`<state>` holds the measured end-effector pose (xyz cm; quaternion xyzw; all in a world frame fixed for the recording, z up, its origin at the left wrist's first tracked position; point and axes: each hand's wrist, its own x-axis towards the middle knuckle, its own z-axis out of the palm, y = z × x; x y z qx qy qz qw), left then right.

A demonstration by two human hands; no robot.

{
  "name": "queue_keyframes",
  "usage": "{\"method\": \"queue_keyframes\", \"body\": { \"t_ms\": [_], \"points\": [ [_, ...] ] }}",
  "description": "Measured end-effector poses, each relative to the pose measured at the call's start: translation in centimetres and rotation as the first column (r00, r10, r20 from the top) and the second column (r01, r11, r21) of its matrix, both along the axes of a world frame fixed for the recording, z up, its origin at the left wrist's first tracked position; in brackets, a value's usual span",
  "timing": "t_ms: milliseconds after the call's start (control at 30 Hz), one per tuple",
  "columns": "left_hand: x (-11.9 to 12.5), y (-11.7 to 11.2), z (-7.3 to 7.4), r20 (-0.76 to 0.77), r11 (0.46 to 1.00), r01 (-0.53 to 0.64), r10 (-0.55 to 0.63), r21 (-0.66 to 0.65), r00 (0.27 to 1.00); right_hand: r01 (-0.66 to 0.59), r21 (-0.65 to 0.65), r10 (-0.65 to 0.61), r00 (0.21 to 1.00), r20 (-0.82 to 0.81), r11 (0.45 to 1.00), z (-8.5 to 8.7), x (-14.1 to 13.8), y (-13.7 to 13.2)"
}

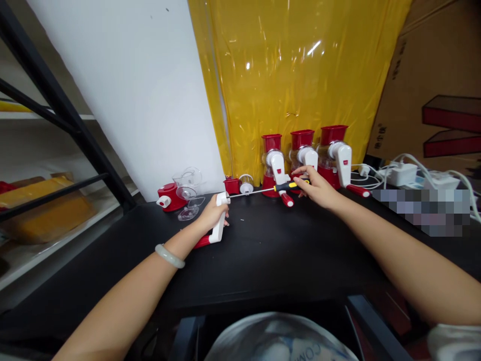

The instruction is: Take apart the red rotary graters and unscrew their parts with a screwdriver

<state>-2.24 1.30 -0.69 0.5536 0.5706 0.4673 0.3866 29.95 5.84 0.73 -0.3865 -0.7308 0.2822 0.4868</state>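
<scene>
My left hand is closed round a white crank handle with a red grip, held over the black table. My right hand grips a screwdriver with a black and yellow handle. Its thin metal shaft points left, and the tip meets the top end of the white crank. Right behind my right hand, three red and white hand-crank grinders stand in a row.
A red base part, clear plastic cups and a small drum lie at the table's back left. White chargers and cables sit at the right. A yellow plastic sheet hangs behind. Shelving stands at left.
</scene>
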Motion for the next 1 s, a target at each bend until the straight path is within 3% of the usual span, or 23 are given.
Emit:
{"method": "queue_keyframes", "body": {
  "t_ms": [333,500,700,1000],
  "points": [
    [0.19,-0.06,-0.09,-0.016,1.000,0.008,-0.009,-0.007,1.000,-0.100,-0.113,0.067,0.963,-0.262,0.989,-0.34,-0.17,0.81],
    [0.24,-0.28,0.12,-0.017,1.000,0.005,-0.005,-0.006,1.000,-0.124,-0.174,0.091,0.979,-0.184,0.977,-0.21,-0.21,0.56],
    [0.24,-0.43,0.25,-0.014,1.000,-0.003,0.003,-0.013,1.000,-0.093,-0.158,0.086,0.995,-0.052,0.983,-0.03,-0.16,0.17],
    [0.20,-0.38,0.12,-0.029,1.000,-0.003,0.002,-0.008,1.000,-0.114,-0.152,0.097,0.989,-0.115,0.982,-0.07,-0.11,0.38]
  ]
}}
